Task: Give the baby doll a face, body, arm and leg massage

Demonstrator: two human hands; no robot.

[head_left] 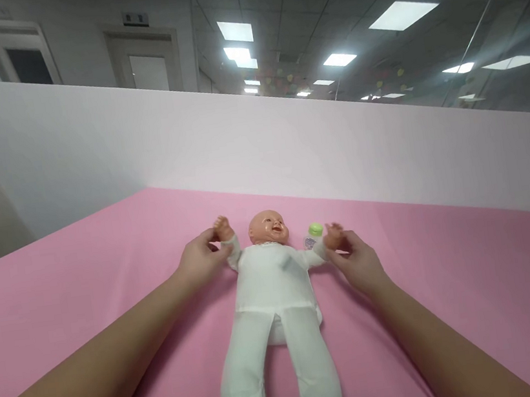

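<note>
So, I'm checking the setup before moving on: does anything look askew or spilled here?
Nothing stands out. The doll lies flat on the pink sheet, each wrist held by the hands. The small bottle beside its head shows no spill.

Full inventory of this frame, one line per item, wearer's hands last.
baby doll: 1, bare head, white suit, lying face up mid-surface, arms spread to both sides
small bottle: 1, white with green cap, on the surface beside the doll's head, next to the arm held by the right hand
pink surface: 1, pink sheet, fills the lower half of the view
partition wall: 1, white, along the far edge of the pink surface
ceiling lights: several, white panels, seen through glass above the partition
doors: 2, pale frames, upper left background
left hand: 1, gripping the doll's wrist on the left of the picture
right hand: 1, gripping the doll's other wrist
</note>
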